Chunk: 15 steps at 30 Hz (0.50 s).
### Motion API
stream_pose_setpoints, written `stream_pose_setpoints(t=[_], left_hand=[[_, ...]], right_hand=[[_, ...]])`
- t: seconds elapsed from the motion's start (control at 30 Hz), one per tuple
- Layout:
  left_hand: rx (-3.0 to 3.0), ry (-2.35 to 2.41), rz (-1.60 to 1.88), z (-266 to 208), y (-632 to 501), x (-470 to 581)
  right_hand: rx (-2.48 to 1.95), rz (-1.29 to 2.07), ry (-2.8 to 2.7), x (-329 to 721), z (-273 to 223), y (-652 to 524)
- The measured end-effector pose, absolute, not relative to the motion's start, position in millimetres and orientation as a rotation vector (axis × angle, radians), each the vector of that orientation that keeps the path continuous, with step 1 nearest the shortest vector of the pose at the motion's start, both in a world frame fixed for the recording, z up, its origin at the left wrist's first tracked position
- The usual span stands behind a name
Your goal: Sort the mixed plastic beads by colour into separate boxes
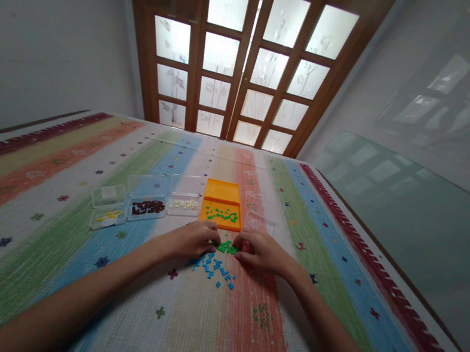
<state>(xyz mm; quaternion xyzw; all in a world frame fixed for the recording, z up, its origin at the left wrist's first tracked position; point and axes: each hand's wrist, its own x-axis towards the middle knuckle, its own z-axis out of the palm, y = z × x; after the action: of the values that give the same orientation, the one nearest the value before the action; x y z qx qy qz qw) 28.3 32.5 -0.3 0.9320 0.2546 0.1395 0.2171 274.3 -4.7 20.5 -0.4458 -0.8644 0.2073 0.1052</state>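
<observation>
Small green pieces lie in a loose heap on the striped cloth, between my two hands. My left hand is at the heap's left side, fingers bent and pressed together. At the right side, my right hand has its thumb and fingers drawn together against the green pieces. Whatever either hand pinches is too small to make out. Nearer to me, blue pieces are scattered on the cloth. Just beyond my hands an open orange box holds more green pieces in its front half.
Left of the orange box stand open clear boxes: one with white pieces, one with dark red pieces, one with yellow pieces. Another clear box is behind my right hand. The striped cloth covers the table, with walls on both sides.
</observation>
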Motion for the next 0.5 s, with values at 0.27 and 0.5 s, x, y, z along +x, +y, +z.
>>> stream_pose_setpoints(t=[0.27, 0.5], left_hand=[[2.654, 0.659, 0.447, -5.6, 33.5, 32.8], [2.648, 0.624, 0.459, -8.5, 34.0, 34.1]], right_hand=[[-1.303, 0.641, -2.511, 276.3, 17.2, -4.9], [-1.263, 0.719, -2.464, 280.1, 11.8, -4.6]])
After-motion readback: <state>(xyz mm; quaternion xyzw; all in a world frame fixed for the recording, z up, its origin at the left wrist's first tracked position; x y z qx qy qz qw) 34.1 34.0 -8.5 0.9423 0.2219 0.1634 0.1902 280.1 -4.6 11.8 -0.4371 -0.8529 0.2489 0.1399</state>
